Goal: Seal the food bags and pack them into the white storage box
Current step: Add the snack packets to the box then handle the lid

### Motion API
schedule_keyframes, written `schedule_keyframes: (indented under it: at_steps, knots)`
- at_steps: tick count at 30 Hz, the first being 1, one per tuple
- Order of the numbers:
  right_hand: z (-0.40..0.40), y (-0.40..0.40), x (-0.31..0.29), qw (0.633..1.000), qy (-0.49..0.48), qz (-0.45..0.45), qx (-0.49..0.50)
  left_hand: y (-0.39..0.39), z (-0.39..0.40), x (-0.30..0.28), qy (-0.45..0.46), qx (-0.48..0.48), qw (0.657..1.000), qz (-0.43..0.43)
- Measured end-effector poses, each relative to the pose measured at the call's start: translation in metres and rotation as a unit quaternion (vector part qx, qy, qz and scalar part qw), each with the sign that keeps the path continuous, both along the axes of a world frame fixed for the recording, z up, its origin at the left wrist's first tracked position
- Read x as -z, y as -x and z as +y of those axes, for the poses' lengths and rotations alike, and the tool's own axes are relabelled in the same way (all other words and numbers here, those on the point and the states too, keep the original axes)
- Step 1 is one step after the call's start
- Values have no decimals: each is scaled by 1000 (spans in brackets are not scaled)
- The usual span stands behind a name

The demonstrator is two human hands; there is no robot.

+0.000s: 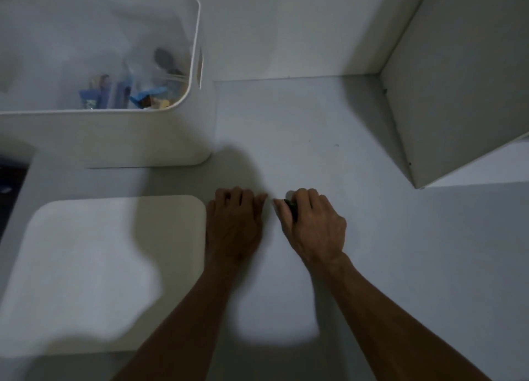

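My hands rest side by side on the white table (357,252), close together, thumbs nearly meeting. My left hand (233,219) lies knuckles up with its fingers curled under; I cannot tell whether it holds anything. My right hand (313,223) is curled around a small dark thing (292,207) that shows between thumb and forefinger, too blurred to name.

The white box (171,134) stands open at the far left, well apart from both hands. Inside it, against the near wall, lie clear bags (128,94) with blue and orange contents, and something grey farther back; the details are soft. The lid (86,266), flat with rounded corners, lies on the table nearer to me, just beside my left wrist, below the box. A white cabinet panel (458,80) rises at the right, with the wall behind. A dark object (11,191) peeks in at the left edge.
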State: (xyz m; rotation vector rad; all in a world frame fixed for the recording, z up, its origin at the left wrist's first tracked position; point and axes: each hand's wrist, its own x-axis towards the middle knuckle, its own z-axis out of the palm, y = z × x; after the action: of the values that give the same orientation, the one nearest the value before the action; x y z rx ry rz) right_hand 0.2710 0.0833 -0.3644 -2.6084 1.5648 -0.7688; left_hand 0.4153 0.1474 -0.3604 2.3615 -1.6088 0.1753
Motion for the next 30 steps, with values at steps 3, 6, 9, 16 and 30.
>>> schedule_keyframes:
  at_steps: [3, 6, 9, 16, 30]
  knots:
    - [5, 4, -4, 1000, -19, 0, -20, 3, 3, -3, 18, -14, 1000, 7]
    - [17, 16, -14, 996, -88, -13, -19, 18, 16, -19, 15, -53, 996, 70]
    - [39, 37, -36, 984, -177, -25, 14, 37, 41, -48, 14, -105, 984, 141]
    - [54, 39, -112, 962, -269, 7, 38, 21, 70, -145, 93, -160, 973, 140]
    - [-9, -194, -290, 973, -182, -118, -83, -152, 6, -281, 221, -214, 938, 158]
